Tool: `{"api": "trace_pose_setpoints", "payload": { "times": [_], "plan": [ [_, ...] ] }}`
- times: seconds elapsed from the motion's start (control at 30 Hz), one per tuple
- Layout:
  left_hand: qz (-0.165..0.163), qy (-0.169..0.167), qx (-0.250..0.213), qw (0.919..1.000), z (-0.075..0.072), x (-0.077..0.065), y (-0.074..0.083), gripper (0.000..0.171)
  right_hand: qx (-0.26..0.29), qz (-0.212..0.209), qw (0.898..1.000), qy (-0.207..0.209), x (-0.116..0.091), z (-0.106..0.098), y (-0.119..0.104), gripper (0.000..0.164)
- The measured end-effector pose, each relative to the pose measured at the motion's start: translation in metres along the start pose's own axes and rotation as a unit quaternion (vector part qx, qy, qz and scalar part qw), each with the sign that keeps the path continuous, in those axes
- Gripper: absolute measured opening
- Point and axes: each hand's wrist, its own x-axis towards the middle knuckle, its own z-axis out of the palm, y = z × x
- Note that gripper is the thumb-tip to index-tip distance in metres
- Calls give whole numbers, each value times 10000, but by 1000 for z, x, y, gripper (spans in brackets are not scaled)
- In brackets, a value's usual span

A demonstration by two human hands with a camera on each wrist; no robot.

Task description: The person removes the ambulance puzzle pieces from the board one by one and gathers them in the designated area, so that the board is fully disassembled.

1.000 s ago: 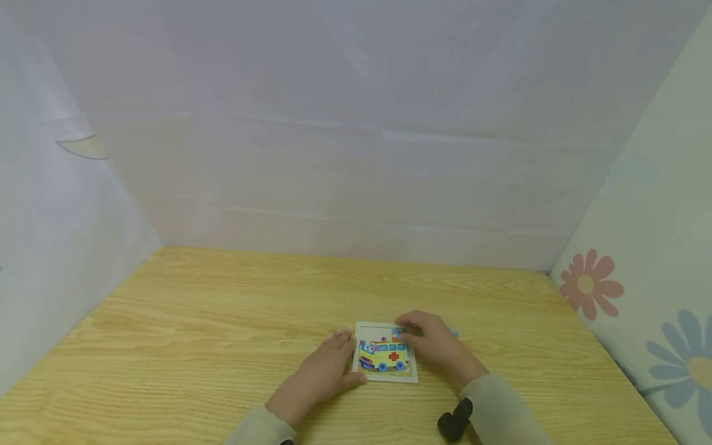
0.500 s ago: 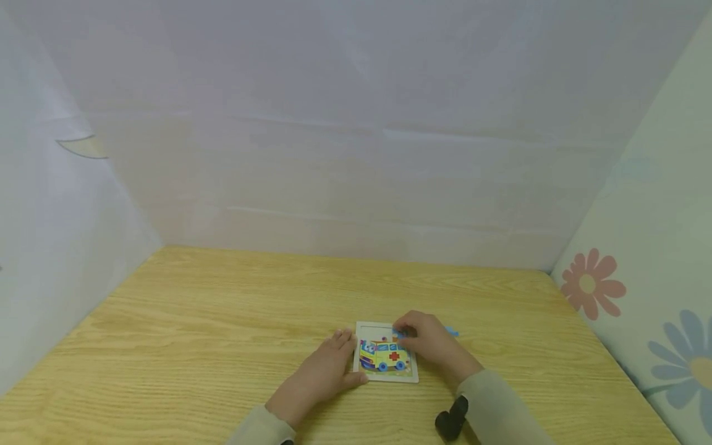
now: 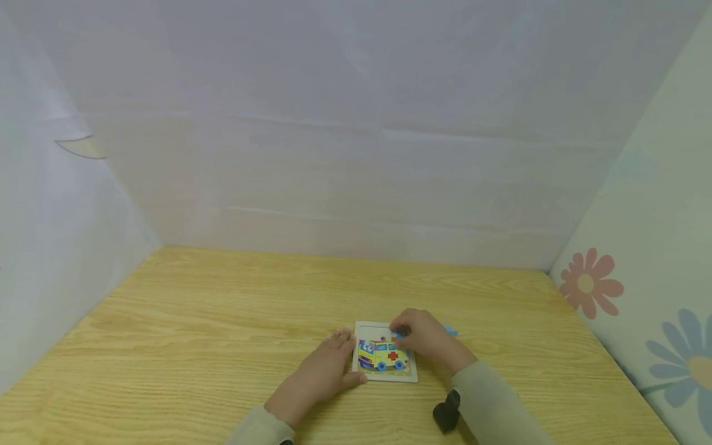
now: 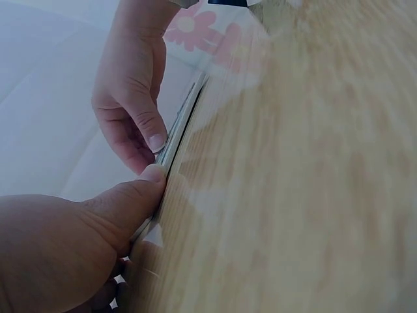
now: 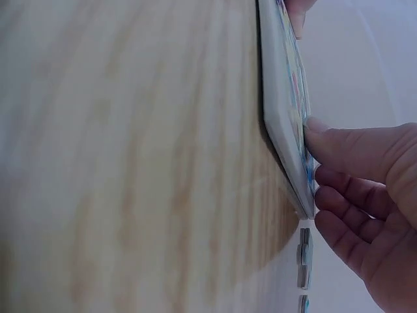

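A small jigsaw tray (image 3: 386, 379) with a pale rim lies flat on the table. Inside it, assembled pieces show a yellow ambulance (image 3: 384, 357) with a red cross. Bare backing shows at the tray's upper left. My left hand (image 3: 325, 366) rests along the left side, fingers fairly straight, thumb on the rim near the front corner. At the upper right, my right hand (image 3: 427, 337) pinches a bluish puzzle piece (image 3: 398, 334) over the tray, mostly hidden by the fingers. In the right wrist view, the thumb (image 5: 345, 147) is right at the puzzle's surface and the other fingers are curled.
Blue loose puzzle pieces (image 3: 451, 331) lie just beyond the right hand; the right wrist view shows several small loose pieces (image 5: 305, 257) past the tray's corner. The wooden table (image 3: 222, 309) meets a pale back sheet (image 3: 356, 185) and a flowered side sheet (image 3: 639, 247).
My right hand has shifted slightly left over the tray's upper right, turning a little with the piece. More of the loose blue pieces shows behind it. The left hand and tray have stayed put.
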Motion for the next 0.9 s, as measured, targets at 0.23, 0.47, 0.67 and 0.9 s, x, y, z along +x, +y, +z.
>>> {"api": "trace_pose_setpoints", "payload": {
  "times": [0.23, 0.47, 0.67, 0.9],
  "plan": [
    [-25, 19, 40, 10000, 2, 1, -3, 76, -15, -83, 9999, 101, 0, -2, -4, 22],
    [-7, 20, 49, 10000, 3, 1, -3, 75, 52, 111, 9999, 78, 0, -2, -5, 20],
    [2, 36, 20, 10000, 2, 0, -1, 76, 50, 147, 9999, 48, 3, -2, -5, 19],
    [37, 34, -14, 10000, 1, 1, 0, 76, 68, 189, 9998, -7, 7, -3, -4, 24]
  ]
}}
